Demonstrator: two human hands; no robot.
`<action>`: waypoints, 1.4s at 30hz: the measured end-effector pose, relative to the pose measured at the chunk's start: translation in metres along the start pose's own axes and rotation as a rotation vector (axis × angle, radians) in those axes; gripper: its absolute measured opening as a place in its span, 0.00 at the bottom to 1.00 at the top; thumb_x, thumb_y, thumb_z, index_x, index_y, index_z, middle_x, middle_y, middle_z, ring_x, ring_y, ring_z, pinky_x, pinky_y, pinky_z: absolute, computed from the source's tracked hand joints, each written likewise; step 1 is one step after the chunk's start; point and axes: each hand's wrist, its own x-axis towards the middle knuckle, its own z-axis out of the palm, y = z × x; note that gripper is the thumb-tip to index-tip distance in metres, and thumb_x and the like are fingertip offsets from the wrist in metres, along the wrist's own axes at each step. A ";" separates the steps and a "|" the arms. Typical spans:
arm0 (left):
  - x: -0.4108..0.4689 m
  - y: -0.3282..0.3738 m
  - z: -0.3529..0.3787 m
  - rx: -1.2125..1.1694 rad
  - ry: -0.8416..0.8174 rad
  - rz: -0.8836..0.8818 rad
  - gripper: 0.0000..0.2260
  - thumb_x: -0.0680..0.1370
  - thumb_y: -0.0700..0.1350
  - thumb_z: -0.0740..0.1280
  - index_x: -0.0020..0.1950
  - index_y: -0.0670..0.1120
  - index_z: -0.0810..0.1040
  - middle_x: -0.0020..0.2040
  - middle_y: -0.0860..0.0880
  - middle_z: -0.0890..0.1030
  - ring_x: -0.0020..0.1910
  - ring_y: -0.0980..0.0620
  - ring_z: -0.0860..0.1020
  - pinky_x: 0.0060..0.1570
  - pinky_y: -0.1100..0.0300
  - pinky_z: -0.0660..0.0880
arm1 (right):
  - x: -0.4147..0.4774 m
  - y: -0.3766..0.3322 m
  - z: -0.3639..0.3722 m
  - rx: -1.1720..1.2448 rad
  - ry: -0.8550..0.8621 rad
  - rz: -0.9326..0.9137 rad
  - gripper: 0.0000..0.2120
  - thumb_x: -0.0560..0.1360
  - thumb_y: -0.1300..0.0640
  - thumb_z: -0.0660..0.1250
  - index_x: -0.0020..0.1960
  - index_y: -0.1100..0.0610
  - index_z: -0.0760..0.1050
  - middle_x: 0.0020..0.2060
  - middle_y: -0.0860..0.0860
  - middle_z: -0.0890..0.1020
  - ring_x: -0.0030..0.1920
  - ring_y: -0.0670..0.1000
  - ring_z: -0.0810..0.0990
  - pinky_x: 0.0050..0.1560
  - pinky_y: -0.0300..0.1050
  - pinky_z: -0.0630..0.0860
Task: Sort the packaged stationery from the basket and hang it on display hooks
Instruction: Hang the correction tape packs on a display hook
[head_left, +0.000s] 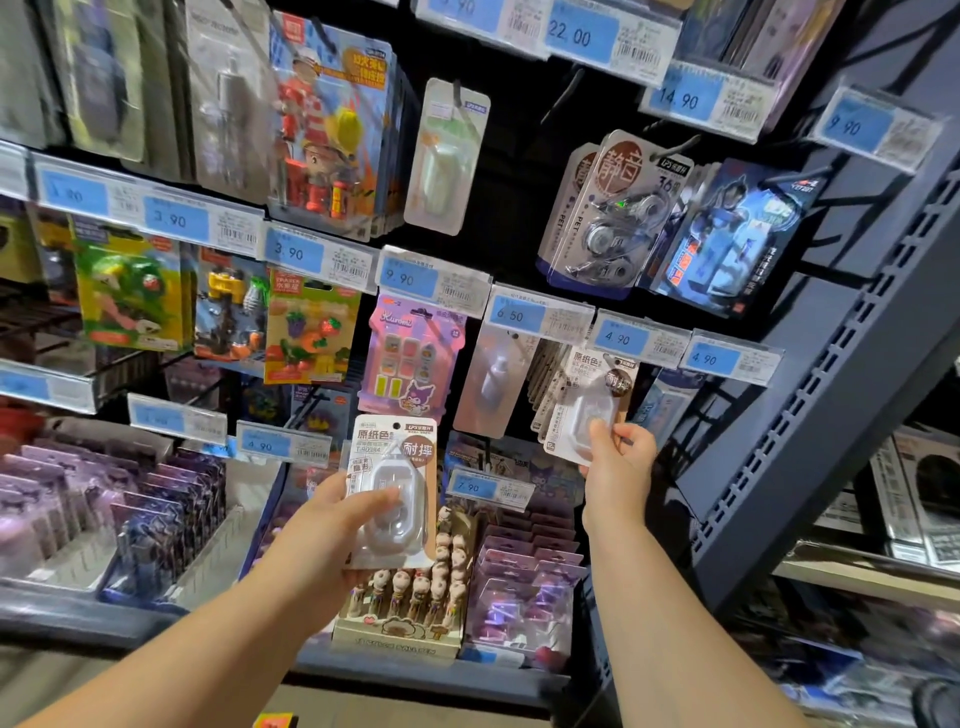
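fingers of the left hand wrapped round a white-and-brown blister card, clear tape shell facing out, held upright low centre | right hand reaching up, arm stretched, pinching the bottom of a matching second card far right, just under the 4.90 tag

Price tag with "22.00"

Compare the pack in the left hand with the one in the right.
The left-hand pack is held free and low; the right-hand pack sits higher, tilted, against a hanging row. The left hand covers its blister; the right hand pinches its lower edge. Both share one brown-and-white design.
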 end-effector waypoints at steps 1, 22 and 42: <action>0.000 0.000 0.000 0.000 -0.009 0.008 0.16 0.76 0.39 0.69 0.62 0.44 0.74 0.52 0.40 0.82 0.41 0.43 0.82 0.46 0.49 0.75 | -0.001 -0.001 0.001 -0.006 0.009 0.008 0.10 0.78 0.51 0.66 0.55 0.52 0.68 0.46 0.47 0.75 0.46 0.52 0.77 0.51 0.53 0.76; -0.007 -0.003 0.018 0.033 -0.139 0.085 0.12 0.79 0.43 0.65 0.62 0.50 0.74 0.55 0.48 0.84 0.51 0.47 0.83 0.40 0.59 0.77 | -0.090 -0.018 0.014 -0.339 -1.063 0.018 0.15 0.75 0.52 0.71 0.60 0.51 0.74 0.50 0.49 0.85 0.50 0.49 0.85 0.53 0.47 0.79; 0.062 -0.022 0.161 0.479 -0.073 0.204 0.27 0.69 0.57 0.72 0.64 0.47 0.76 0.58 0.46 0.81 0.55 0.47 0.80 0.56 0.52 0.77 | -0.011 -0.017 -0.055 -0.033 -0.436 0.020 0.11 0.79 0.60 0.66 0.60 0.55 0.74 0.52 0.50 0.85 0.52 0.52 0.84 0.51 0.49 0.79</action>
